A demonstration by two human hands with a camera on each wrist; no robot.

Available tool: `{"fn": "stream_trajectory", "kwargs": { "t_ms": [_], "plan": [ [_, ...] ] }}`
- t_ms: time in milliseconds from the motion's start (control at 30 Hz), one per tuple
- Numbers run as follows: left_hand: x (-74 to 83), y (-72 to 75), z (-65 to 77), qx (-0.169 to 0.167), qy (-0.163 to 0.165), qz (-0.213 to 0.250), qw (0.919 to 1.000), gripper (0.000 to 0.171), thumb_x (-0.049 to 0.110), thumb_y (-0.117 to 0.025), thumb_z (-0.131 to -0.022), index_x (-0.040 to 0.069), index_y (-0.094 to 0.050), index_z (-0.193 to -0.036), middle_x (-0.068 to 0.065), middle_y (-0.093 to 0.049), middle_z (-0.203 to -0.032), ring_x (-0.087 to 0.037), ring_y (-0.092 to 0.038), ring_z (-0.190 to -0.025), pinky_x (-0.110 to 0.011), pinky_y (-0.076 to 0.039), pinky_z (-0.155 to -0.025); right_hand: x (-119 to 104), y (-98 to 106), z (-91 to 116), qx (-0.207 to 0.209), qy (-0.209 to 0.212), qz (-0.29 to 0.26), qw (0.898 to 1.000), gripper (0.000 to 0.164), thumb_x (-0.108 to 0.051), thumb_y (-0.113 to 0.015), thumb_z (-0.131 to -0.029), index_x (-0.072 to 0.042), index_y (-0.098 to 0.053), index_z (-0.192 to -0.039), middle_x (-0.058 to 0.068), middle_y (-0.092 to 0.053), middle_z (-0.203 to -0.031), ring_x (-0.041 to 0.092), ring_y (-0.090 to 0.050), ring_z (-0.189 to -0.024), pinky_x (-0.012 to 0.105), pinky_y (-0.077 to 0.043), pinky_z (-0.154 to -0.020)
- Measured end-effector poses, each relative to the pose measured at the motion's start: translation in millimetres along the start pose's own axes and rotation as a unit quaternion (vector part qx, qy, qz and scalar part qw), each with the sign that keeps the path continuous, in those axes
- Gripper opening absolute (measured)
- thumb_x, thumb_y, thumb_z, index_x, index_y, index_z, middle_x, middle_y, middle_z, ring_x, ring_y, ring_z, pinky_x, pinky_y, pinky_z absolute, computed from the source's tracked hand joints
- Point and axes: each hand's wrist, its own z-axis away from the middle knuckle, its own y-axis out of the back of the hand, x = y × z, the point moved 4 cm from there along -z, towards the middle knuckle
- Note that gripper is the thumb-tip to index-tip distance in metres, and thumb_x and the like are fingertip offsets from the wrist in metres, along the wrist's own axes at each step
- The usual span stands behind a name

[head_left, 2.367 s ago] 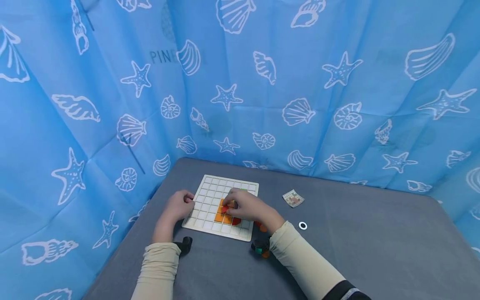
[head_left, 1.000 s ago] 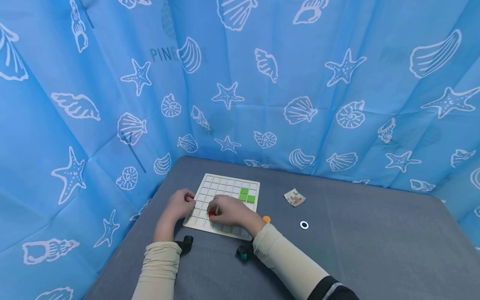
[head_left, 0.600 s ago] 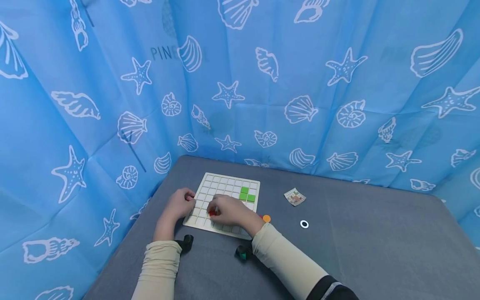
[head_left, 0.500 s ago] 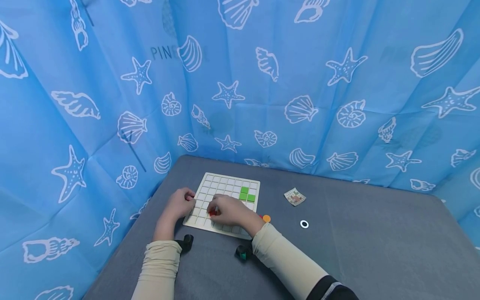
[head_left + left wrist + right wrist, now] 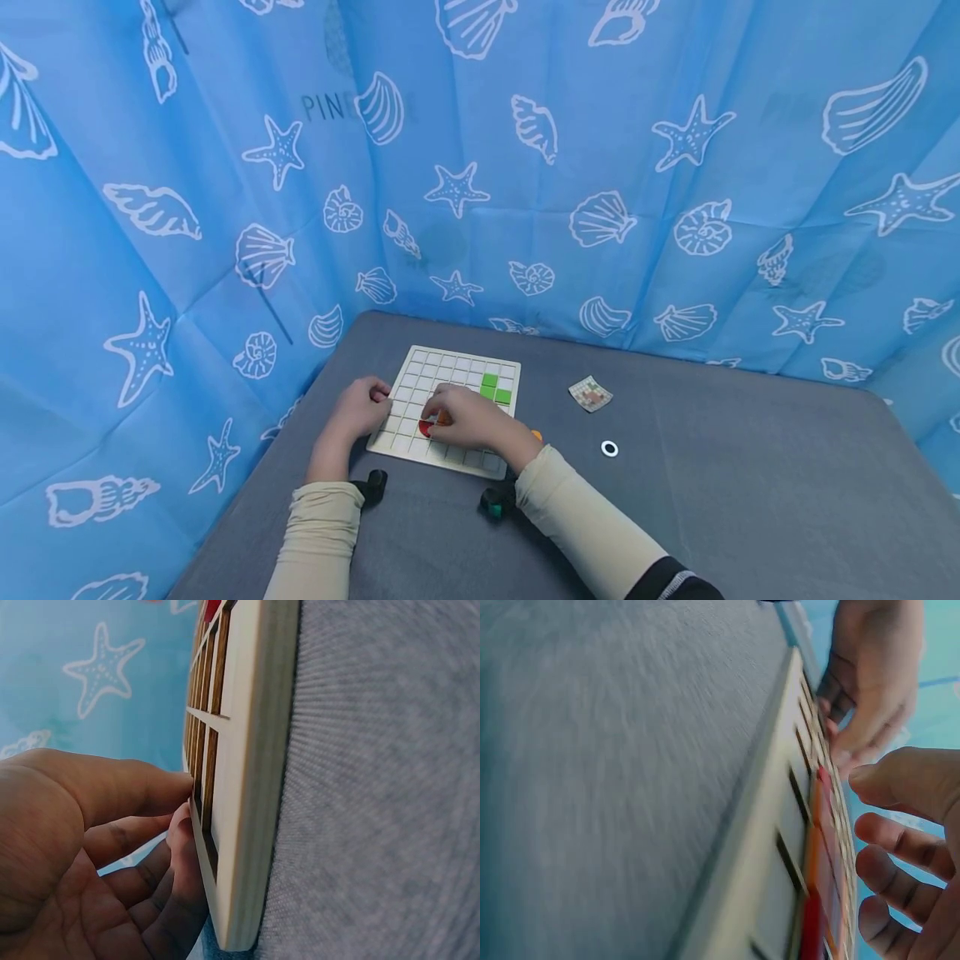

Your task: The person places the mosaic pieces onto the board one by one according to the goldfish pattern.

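Observation:
A pale grid board with white squares lies on the grey table. At its left edge my left hand holds the rim, thumb tip against the frame and the other fingers curled beside it. Over the lower middle of the board hovers my right hand; in the right wrist view its thumb and fingers are spread apart with nothing between them. A red piece sits on the board just off its fingertips. Orange pieces and another red piece lie in the grid, mostly hidden by the hand in the head view.
Green tiles fill squares at the board's upper right. On the table right of the board are an orange disc, partly behind the right wrist, a small pattern card and a white ring with a dark centre. A blue shell-print curtain hangs behind.
My right hand carried a red piece leftward over the board, held it at a lower-left square, then let go and drew slightly right. My left hand has stayed at the board's edge.

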Motion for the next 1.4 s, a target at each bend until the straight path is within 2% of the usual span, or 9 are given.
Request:
{"fn": "stream_trajectory", "kwargs": {
  "t_ms": [200,333,567,733,933,1067,1233,1400],
  "plan": [
    [1.7,1.5,1.4,-0.001,0.001,0.002,1.0000,0.025,0.013,-0.063,-0.100,0.000,-0.069,-0.121,-0.015,-0.066,-0.105,-0.027,-0.062,-0.091,-0.041,-0.053,-0.079,17,23,26,0.029,0.000,-0.067,0.997,0.020,-0.015,-0.070,-0.102,-0.007,-0.079,-0.118,0.009,-0.071,-0.114,0.014,-0.061,-0.086,0.029,-0.053,-0.077],
    [-0.3,2.1,2.4,0.000,-0.002,0.001,1.0000,0.025,0.012,-0.063,-0.100,-0.001,-0.068,-0.121,-0.015,-0.066,-0.105,-0.027,-0.061,-0.092,-0.042,-0.053,-0.079,30,36,47,0.047,-0.007,-0.108,0.993,0.020,-0.015,-0.070,-0.102,-0.005,-0.078,-0.118,0.010,-0.071,-0.114,0.015,-0.062,-0.085,0.028,-0.052,-0.072],
    [-1.6,3.2,4.8,-0.002,-0.002,-0.004,1.0000,0.026,0.012,-0.062,-0.100,-0.001,-0.068,-0.122,-0.016,-0.067,-0.106,-0.028,-0.062,-0.092,-0.044,-0.054,-0.081,51,45,86,0.059,-0.043,-0.120,0.990,0.021,-0.017,-0.070,-0.102,-0.006,-0.077,-0.119,0.009,-0.069,-0.110,0.014,-0.058,-0.078,0.027,-0.050,-0.066],
    [-1.8,2.6,6.4,-0.004,0.001,-0.003,1.0000,0.026,0.012,-0.062,-0.100,-0.001,-0.068,-0.122,-0.016,-0.067,-0.105,-0.027,-0.062,-0.090,-0.043,-0.054,-0.079,63,48,115,0.067,-0.046,-0.118,0.990,0.021,-0.017,-0.072,-0.101,-0.005,-0.077,-0.118,0.005,-0.069,-0.105,0.010,-0.056,-0.078,0.026,-0.050,-0.068],
    [-0.8,1.3,6.2,-0.005,-0.004,0.001,1.0000,0.026,0.012,-0.061,-0.100,-0.001,-0.068,-0.121,-0.016,-0.067,-0.104,-0.027,-0.062,-0.089,-0.043,-0.053,-0.077,75,52,147,0.089,-0.049,-0.105,0.989,0.019,-0.014,-0.072,-0.100,-0.006,-0.078,-0.117,0.008,-0.071,-0.108,0.008,-0.056,-0.079,0.026,-0.051,-0.070],
    [-0.6,0.3,5.5,-0.006,-0.002,-0.001,1.0000,0.027,0.013,-0.061,-0.099,-0.001,-0.069,-0.121,-0.015,-0.068,-0.104,-0.026,-0.062,-0.088,-0.042,-0.054,-0.077,77,51,167,0.080,-0.059,-0.104,0.990,0.020,-0.015,-0.074,-0.100,-0.007,-0.078,-0.117,0.006,-0.071,-0.106,0.007,-0.055,-0.078,0.026,-0.051,-0.069],
    [1.6,0.3,5.4,-0.003,0.000,-0.001,1.0000,0.027,0.012,-0.061,-0.100,-0.001,-0.068,-0.122,-0.016,-0.067,-0.104,-0.027,-0.062,-0.089,-0.042,-0.053,-0.077,76,48,185,0.062,-0.073,-0.115,0.989,0.022,-0.021,-0.076,-0.099,-0.010,-0.078,-0.118,0.004,-0.070,-0.103,0.006,-0.057,-0.077,0.025,-0.051,-0.067],
    [4.7,0.3,5.7,-0.004,-0.001,-0.002,1.0000,0.027,0.013,-0.061,-0.101,-0.002,-0.068,-0.123,-0.016,-0.067,-0.105,-0.027,-0.062,-0.090,-0.043,-0.053,-0.078,74,44,192,0.055,-0.076,-0.119,0.988,0.025,-0.024,-0.080,-0.096,-0.011,-0.077,-0.118,0.004,-0.069,-0.100,0.008,-0.059,-0.079,0.025,-0.053,-0.068]
  ]
}}
